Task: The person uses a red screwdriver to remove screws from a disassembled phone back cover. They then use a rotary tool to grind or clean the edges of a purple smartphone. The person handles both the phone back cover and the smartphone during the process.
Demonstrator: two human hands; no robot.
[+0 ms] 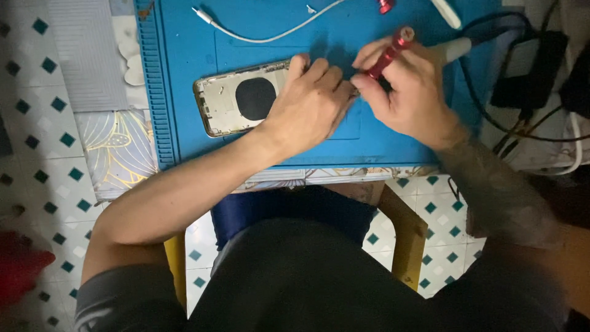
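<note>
A phone housing (pixel 230 101), silver with a round black patch in its middle, lies open side up on a blue work mat (pixel 184 74). My left hand (pixel 307 104) rests on the housing's right part and presses it down. My right hand (pixel 405 92) holds a red screwdriver (pixel 388 52) tilted, tip down at the housing's right end, which both hands hide.
A white cable (pixel 264 35) curves across the mat's far side. Black cables and a black box (pixel 528 74) lie to the right. A patterned cloth (pixel 117 147) covers the table left of the mat. A yellow stool (pixel 405 233) and tiled floor are below.
</note>
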